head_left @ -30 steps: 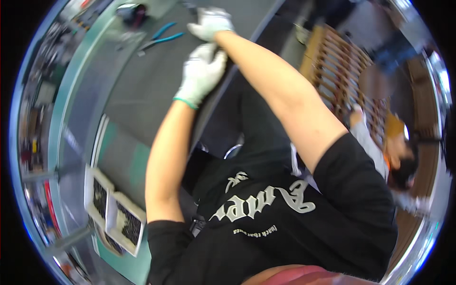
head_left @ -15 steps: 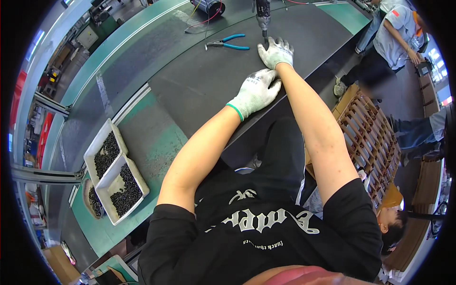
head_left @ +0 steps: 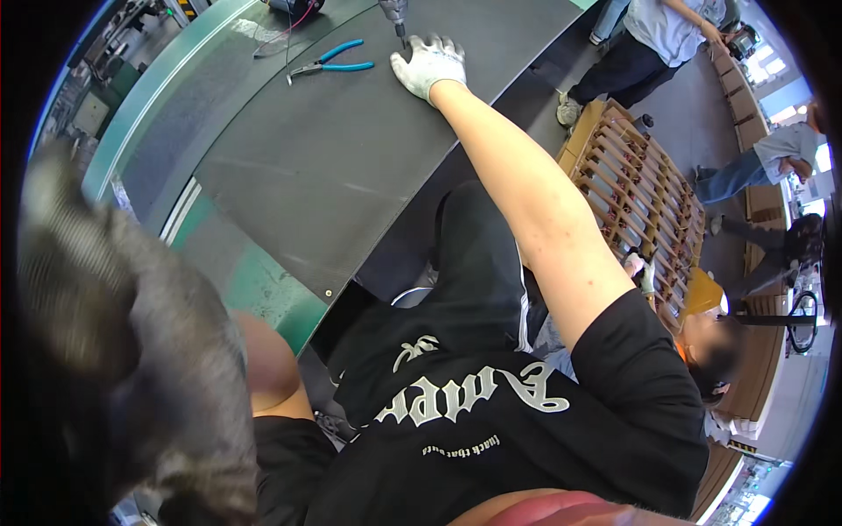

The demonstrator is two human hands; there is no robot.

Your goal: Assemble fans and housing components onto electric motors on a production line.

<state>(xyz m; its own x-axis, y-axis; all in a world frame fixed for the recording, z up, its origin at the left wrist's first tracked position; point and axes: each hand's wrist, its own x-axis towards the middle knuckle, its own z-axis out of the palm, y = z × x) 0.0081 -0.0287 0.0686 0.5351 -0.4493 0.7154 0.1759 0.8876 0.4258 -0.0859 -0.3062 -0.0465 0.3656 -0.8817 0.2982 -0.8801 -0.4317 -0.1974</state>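
My right hand (head_left: 431, 66), in a white knit glove with a greyish coating, lies flat on the dark work mat (head_left: 351, 167) with its fingers stretched out. Beside its thumb and forefinger is the tip of a hanging electric screwdriver (head_left: 395, 12), whose upper part is cut off. Left of that hand lie long-nose pliers (head_left: 338, 61) with blue handles. My left hand (head_left: 149, 324), gloved too, is raised very close to the camera at the left. It is large, dark and blurred, so its fingers and anything in them cannot be made out.
A dark cylindrical part (head_left: 298, 4) with thin wires sits at the far edge. A small screw-like piece (head_left: 329, 293) lies near the mat's corner. On the right are a slatted wooden rack (head_left: 636, 175) and several people. The green table surface (head_left: 272, 285) runs left of the mat.
My left hand has left the mat beside the right wrist and come up close to the camera, covering the trays of small black parts. The view has shifted; my right hand stays by the screwdriver tip.
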